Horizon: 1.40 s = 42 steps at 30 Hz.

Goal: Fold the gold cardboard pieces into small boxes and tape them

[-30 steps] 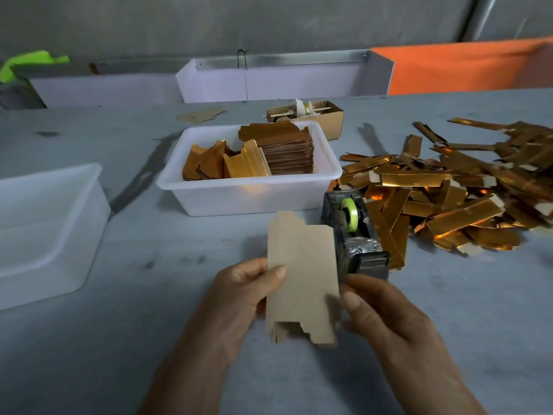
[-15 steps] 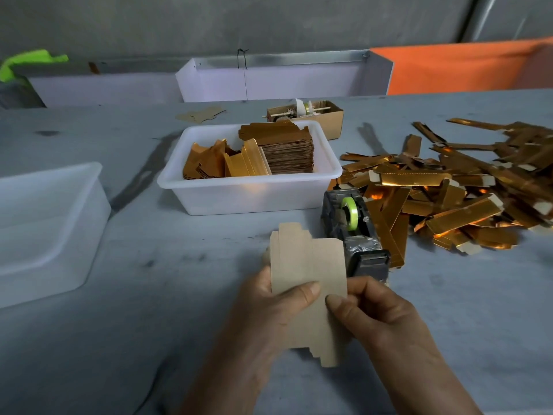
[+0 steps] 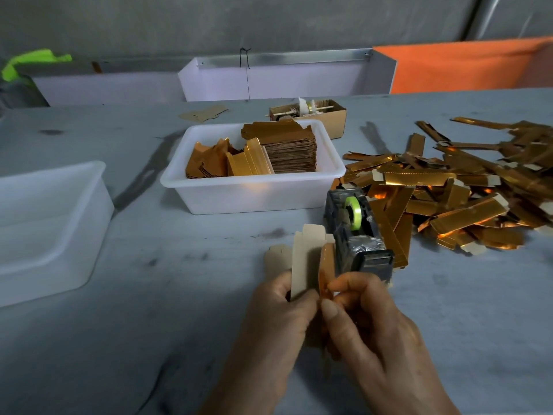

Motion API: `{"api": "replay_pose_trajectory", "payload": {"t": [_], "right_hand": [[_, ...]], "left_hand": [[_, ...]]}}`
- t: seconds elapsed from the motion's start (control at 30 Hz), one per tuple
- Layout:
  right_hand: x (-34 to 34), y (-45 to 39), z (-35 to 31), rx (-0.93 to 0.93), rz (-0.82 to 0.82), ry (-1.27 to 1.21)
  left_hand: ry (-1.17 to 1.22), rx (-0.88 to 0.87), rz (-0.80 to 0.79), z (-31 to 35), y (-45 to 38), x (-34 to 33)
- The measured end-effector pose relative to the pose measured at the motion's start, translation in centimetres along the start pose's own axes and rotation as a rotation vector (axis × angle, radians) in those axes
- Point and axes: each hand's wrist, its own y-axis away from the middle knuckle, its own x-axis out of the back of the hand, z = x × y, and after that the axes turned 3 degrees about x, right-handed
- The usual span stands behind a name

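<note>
Cardboard piece [image 3: 302, 265], flat and kraft-side-up second ago, now creased lengthwise, gold face [image 3: 326, 268] showing at right panel. Left hand [image 3: 278, 319] grip pinches left panel; right hand [image 3: 368, 322] grip pinches right panel, thumbs almost meeting. Piece held above counter [image 3: 149, 295], just near of tape dispenser [image 3: 356, 232]. Judgement: folding under way, taping next.

A single head-worn wide-angle view looks forward and down across the grey surface [image 3: 89, 339]. The left hand [image 3: 278, 319] and right hand [image 3: 368, 324] sit close at bottom centre; the wall lies far behind.
</note>
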Motion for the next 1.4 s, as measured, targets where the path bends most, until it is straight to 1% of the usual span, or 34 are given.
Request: {"api": "replay_pose_trajectory", "payload": {"t": [0.07,0.1,0.13,0.2,0.23,0.27,0.33,0.37,0.43,0.47,0.6,0.7,0.83,0.9,0.93,0.97,1.07,1.1,1.13,1.2,1.27,1.3,1.4], "right_hand": [[0.3,-0.2,0.0,-0.030,-0.028,0.027],[0.4,-0.2,0.1,-0.050,-0.040,0.041],[0.5,-0.3,0.4,-0.063,-0.057,0.048],[0.5,-0.3,0.5,-0.107,-0.108,0.040],[0.5,-0.4,0.5,-0.144,-0.104,0.009],[0.6,-0.4,0.6,-0.192,-0.067,-0.037],[1.1,-0.5,1.0,-0.285,0.035,-0.132],[1.4,-0.6,1.2,-0.332,0.054,-0.192],[1.6,-0.8,1.2,-0.426,-0.004,-0.347],[1.5,-0.8,1.2,-0.463,-0.038,-0.414],[1.2,-0.9,1.2,-0.526,0.012,-0.515],[1.3,-1.0,1.2,-0.532,0.049,-0.530],[1.3,-1.1,1.0,-0.554,0.067,-0.578],[1.3,-1.2,0.9,-0.577,0.074,-0.623],[1.3,-1.2,0.9,-0.590,0.073,-0.647],[1.2,-1.2,0.9,-0.603,0.075,-0.669],[0.8,-1.2,0.8,-0.614,0.094,-0.678],[0.7,-1.3,0.8,-0.613,0.095,-0.674],[0.7,-1.3,0.7,-0.614,0.097,-0.675],[0.8,-1.4,0.5,-0.621,0.111,-0.686],[0.8,-1.2,0.6,-0.619,0.133,-0.679],[0.6,-1.1,0.8,-0.611,0.129,-0.665],[0.2,-0.4,1.3,-0.597,0.102,-0.542]], "left_hand": [[0.035,0.055,-0.135,0.3,0.1,0.6],[0.014,0.056,-0.189,0.4,0.2,0.9],[-0.036,0.028,-0.206,0.5,0.3,1.1],[-0.131,-0.038,-0.130,0.3,0.4,1.2],[-0.164,-0.038,-0.103,0.2,0.5,1.3],[-0.181,-0.021,-0.110,0.1,0.5,1.5],[-0.160,0.025,-0.187,0.0,0.6,1.5],[-0.145,0.040,-0.237,0.1,0.6,1.4],[-0.134,0.043,-0.288,-0.1,0.8,1.1],[-0.140,0.038,-0.284,-0.2,0.8,0.9],[-0.182,0.006,-0.189,-0.9,0.7,0.4],[-0.261,-0.084,-0.046,-1.3,0.6,0.4],[-0.220,-0.135,0.110,-1.2,0.9,-0.1],[-0.292,-0.189,0.192,-0.9,1.3,-0.5],[-0.360,-0.249,0.237,-0.9,1.5,-0.7],[-0.458,-0.347,0.291,-0.8,1.7,-0.9],[-0.911,-0.755,0.415,-1.1,2.1,-1.4],[-1.056,-0.859,0.446,-1.5,2.3,-1.8],[-1.161,-0.899,0.481,-1.8,2.6,-2.1],[-1.283,-0.890,0.567,-2.3,3.0,-2.7],[-1.366,-0.866,0.614,-3.1,3.3,-3.0],[-1.384,-0.865,0.613,-3.6,3.3,-3.1],[-1.341,-0.828,0.498,-3.5,3.4,-3.0]]}}
